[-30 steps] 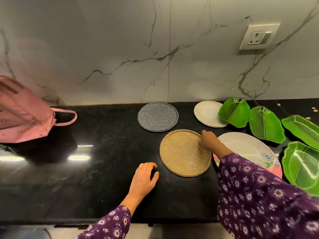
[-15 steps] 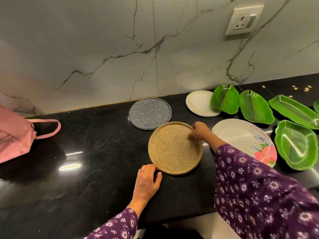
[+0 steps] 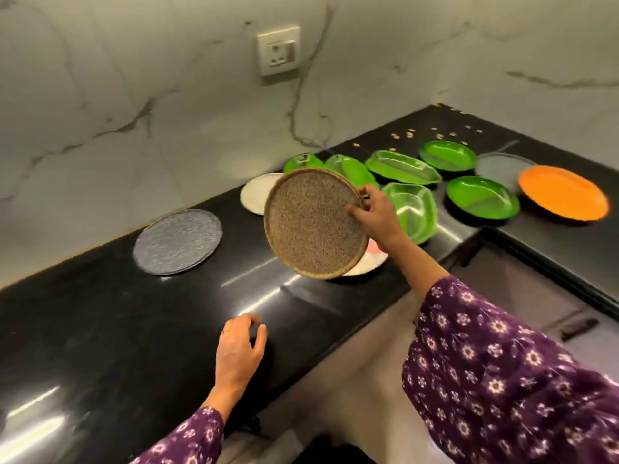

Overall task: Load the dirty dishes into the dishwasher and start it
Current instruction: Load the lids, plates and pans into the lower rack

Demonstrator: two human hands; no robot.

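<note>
First plate up off the counter, on its way to a dishwasher I can't see from here.

My right hand (image 3: 375, 216) pinches the right rim of the round brown speckled stoneware plate (image 3: 313, 226), thumb on its face. The plate hangs tilted in the air over the black stone countertop (image 3: 100, 313), toward its front edge. My left hand (image 3: 239, 346) sits at that front edge, fingers loosely curled and holding nothing. Loading has barely begun, I'd say: the round grey speckled plate (image 3: 178, 241), the green leaf-shaped dishes (image 3: 482, 197) and the round orange plate (image 3: 562, 192) all lie on the counter. Next I need a firm hold, a turn to the machine, and an upright slot.
</note>
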